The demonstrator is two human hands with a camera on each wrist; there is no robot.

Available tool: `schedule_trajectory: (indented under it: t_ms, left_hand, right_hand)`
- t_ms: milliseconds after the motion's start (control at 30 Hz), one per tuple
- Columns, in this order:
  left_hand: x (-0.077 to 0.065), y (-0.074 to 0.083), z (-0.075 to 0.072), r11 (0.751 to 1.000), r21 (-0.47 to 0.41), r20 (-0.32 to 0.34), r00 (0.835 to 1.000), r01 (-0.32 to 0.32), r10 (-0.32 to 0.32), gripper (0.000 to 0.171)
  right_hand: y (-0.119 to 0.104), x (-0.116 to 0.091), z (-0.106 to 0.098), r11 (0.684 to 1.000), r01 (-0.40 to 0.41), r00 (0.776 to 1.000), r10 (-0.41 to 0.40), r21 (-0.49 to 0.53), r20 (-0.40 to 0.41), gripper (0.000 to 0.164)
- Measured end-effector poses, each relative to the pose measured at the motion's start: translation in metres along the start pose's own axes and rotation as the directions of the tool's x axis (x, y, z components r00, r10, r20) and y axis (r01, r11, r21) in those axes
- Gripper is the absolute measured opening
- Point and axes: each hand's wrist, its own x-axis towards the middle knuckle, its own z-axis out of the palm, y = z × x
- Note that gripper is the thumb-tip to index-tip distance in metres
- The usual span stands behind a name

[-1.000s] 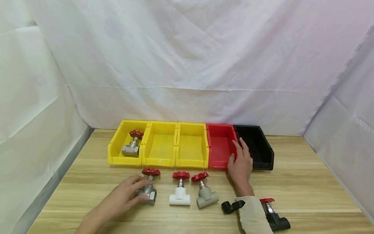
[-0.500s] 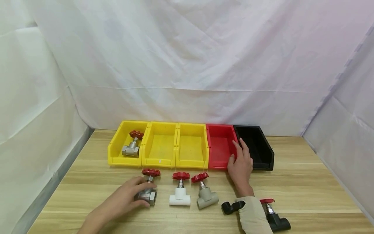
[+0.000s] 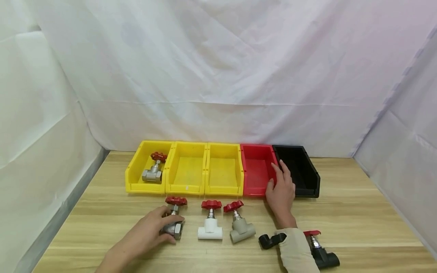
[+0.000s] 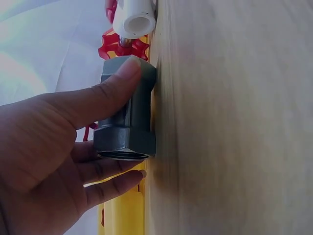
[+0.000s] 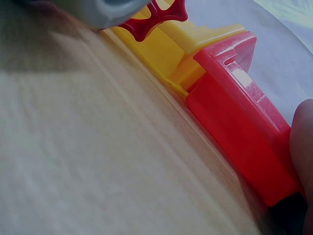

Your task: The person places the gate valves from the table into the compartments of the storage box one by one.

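Observation:
My left hand (image 3: 146, 231) holds a metal gate valve (image 3: 176, 229) with a red handwheel, standing on the table in front of the yellow bins. In the left wrist view the thumb lies across the valve's grey body (image 4: 139, 110), and the other fingers are behind it. My right hand (image 3: 281, 195) rests over the wall where the red bin (image 3: 254, 191) meets the black bin (image 3: 307, 192), fingers loosely extended. Only part of a digit (image 5: 303, 142) shows at the right wrist view's edge, against the red bin.
A similar metal valve (image 3: 152, 175) lies in the leftmost yellow bin (image 3: 145, 187). To the right of my left hand are a white valve (image 3: 210, 230), a grey-beige valve (image 3: 241, 230), a black elbow-shaped fitting (image 3: 272, 240) and a black valve (image 3: 324, 259). White cloth (image 3: 218, 76) hangs behind.
My left hand has shifted slightly right and its fingers have settled further round the metal gate valve, which stays in nearly the same place. The right hand has not moved.

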Motion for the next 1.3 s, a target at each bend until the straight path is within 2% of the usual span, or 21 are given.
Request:
schedule_trajectory:
  t_ms: [400, 700, 1300]
  left_hand:
    - [-0.0005, 0.003, 0.0027, 1.0, 0.023, -0.025, 1.0, -0.015, 0.016, 0.048]
    - [-0.0004, 0.0023, 0.0033, 0.999, -0.001, -0.015, 0.999, 0.034, -0.034, 0.05]
    - [-0.001, 0.0043, 0.0054, 1.0, 0.023, -0.068, 0.998, -0.007, 0.008, 0.046]
  right_hand:
    - [0.0001, 0.0011, 0.0009, 1.0, 0.016, 1.0, -0.016, 0.006, -0.002, 0.053]
    - [-0.0014, 0.0013, -0.0003, 1.0, 0.002, 1.0, -0.002, 0.003, 0.004, 0.053]
    - [-0.0021, 0.0004, -0.0006, 1.0, -0.008, 1.0, 0.008, 0.0, 0.008, 0.054]
